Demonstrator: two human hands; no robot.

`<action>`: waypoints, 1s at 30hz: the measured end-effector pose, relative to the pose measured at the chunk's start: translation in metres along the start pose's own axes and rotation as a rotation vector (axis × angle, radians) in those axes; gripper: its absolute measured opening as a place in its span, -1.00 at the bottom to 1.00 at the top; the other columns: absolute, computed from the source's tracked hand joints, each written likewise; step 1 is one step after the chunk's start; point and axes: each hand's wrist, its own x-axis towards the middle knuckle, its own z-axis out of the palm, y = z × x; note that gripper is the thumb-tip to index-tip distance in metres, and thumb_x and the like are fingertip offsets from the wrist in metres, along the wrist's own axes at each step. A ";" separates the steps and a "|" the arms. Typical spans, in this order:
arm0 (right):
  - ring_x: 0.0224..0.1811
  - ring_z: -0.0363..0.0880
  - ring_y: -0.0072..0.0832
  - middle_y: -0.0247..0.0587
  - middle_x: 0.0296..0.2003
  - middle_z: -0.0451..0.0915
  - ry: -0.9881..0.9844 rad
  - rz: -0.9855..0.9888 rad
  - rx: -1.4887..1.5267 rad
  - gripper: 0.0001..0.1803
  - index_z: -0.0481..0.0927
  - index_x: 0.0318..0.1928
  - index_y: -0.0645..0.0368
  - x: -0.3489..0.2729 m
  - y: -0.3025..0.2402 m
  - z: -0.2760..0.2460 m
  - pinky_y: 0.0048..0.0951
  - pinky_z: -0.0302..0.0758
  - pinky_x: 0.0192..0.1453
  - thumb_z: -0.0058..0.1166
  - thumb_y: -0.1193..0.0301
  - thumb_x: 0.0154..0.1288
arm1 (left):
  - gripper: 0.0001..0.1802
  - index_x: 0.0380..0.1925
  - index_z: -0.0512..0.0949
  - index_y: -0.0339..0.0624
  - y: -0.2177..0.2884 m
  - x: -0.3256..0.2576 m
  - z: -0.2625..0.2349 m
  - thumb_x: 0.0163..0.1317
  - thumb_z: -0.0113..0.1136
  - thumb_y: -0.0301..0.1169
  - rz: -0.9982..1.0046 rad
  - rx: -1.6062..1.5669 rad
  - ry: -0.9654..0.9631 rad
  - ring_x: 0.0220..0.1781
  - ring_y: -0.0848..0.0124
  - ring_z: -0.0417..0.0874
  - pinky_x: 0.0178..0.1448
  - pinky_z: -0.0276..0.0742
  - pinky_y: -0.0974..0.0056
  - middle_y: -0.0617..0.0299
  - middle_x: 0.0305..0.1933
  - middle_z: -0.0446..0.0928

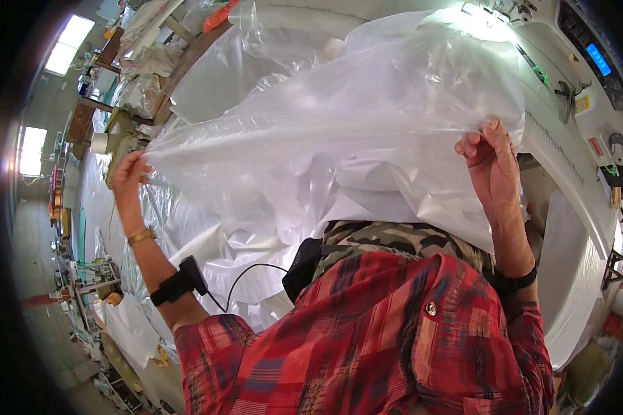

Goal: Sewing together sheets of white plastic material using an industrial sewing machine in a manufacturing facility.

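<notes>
Clear plastic sheet fills the centre and upper middle of the frame, stretched between both hands and billowing upward.

Left hand, at left of frame, is closed on the sheet's left edge, fingers pinched tight around a gathered corner. A gold bracelet sits on that wrist; lower on the forearm, a black strap with a small black device, a thin cable running from it toward the body.

Right hand, at right of centre, is closed on the sheet's right edge, fingers curled over the plastic, thumb side up. A black band is on that wrist.

More white and clear sheeting lies piled below the held sheet, centre to lower left.

Red plaid shirt covers the lower middle of the frame; a camouflage-pattern cloth shows just above it.

White sewing machine occupies the upper right, with a small blue lit screen on its body.

A roll of tape sits at the left edge, near the left hand. Wooden benches with bundled plastic recede into the upper left.
</notes>
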 end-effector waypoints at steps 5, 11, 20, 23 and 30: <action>-0.05 0.61 -0.31 -0.12 -0.24 0.62 -0.006 -0.048 -0.002 -0.96 0.45 -0.32 0.13 -0.012 -0.004 0.036 -0.29 0.44 0.17 -0.02 0.49 0.32 | -0.74 -0.08 0.62 -0.25 0.022 -0.008 -0.062 0.21 0.16 -0.57 -0.111 0.200 -0.163 -0.37 0.57 0.60 -0.41 0.39 0.50 0.30 -0.31 0.62; -0.02 0.61 -0.44 -0.15 -0.14 0.66 -0.209 0.242 -0.520 -0.93 0.50 -0.31 0.22 -0.018 0.010 0.019 -0.41 0.47 0.18 -0.01 0.52 0.35 | -0.68 0.01 0.56 -0.34 0.171 -0.026 0.035 0.23 0.09 -0.58 0.562 0.601 -0.100 0.30 0.14 0.45 0.38 0.26 0.14 0.02 0.21 0.51; -0.25 0.63 -0.54 -0.22 -0.28 0.66 -0.177 0.231 -0.583 -0.89 0.46 -0.30 0.26 -0.045 0.032 0.028 -0.45 0.57 -0.05 0.03 0.48 0.38 | -0.73 -0.09 0.54 -0.35 0.259 -0.087 0.281 0.27 0.23 -0.41 0.624 -0.251 -0.979 -0.13 0.34 0.68 -0.07 0.56 0.27 0.07 -0.17 0.65; -0.32 0.65 -0.51 -0.24 -0.33 0.67 -0.146 0.135 -0.728 -0.91 0.51 -0.20 0.26 -0.052 0.019 0.037 -0.43 0.59 -0.16 0.05 0.48 0.36 | -0.61 -0.03 0.49 -0.35 0.253 -0.100 0.313 0.31 0.25 -0.27 0.510 -0.354 -0.994 -0.25 0.48 0.65 -0.20 0.54 0.37 0.12 -0.28 0.65; -0.38 0.64 -0.22 -0.09 -0.45 0.60 -0.152 0.031 -1.107 -0.83 0.53 -0.21 0.24 -0.052 0.015 0.035 -0.30 0.54 -0.25 0.17 0.47 0.21 | -0.72 -0.13 0.50 -0.35 0.252 -0.112 0.335 0.37 0.16 -0.30 0.191 -0.428 -0.991 -0.46 0.57 0.59 -0.33 0.50 0.47 0.19 -0.50 0.63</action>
